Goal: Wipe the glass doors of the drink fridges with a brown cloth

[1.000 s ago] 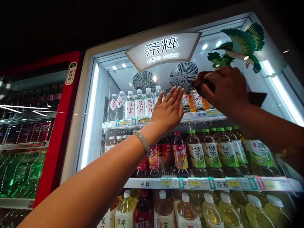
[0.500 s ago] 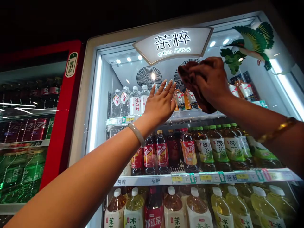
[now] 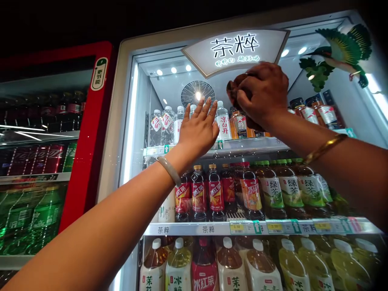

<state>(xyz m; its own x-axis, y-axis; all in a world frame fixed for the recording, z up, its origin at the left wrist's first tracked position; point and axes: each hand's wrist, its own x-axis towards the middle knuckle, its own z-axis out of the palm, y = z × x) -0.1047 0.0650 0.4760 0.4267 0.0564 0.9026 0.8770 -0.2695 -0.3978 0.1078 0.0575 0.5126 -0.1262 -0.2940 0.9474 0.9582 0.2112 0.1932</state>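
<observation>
My left hand [image 3: 198,127] lies flat with its fingers spread against the glass door of a lit drinks fridge [image 3: 110,121]. A grey bangle circles that wrist. Higher and to the right, my right hand [image 3: 263,95] is closed around a bunched dark brown cloth [image 3: 235,95], just below the fan-shaped sign [image 3: 235,52]. Part of the cloth is hidden behind my fingers. A gold bracelet is on the right wrist. Behind the glass, clear water bottles [image 3: 222,121] stand around my left hand, and amber bottles [image 3: 241,123] are near the cloth.
Lower shelves hold red-labelled iced tea bottles [image 3: 198,194], green tea bottles [image 3: 291,188] and large pale bottles [image 3: 294,262]. A red-framed fridge [image 3: 85,161] with cans and green bottles stands at left. A bird decal [image 3: 344,54] is on the glass at upper right.
The view has shifted, so the fridge sits further right in the picture. Relative to the door, both hands are further left, and the right hand with the cloth overlaps the sign's lower edge.
</observation>
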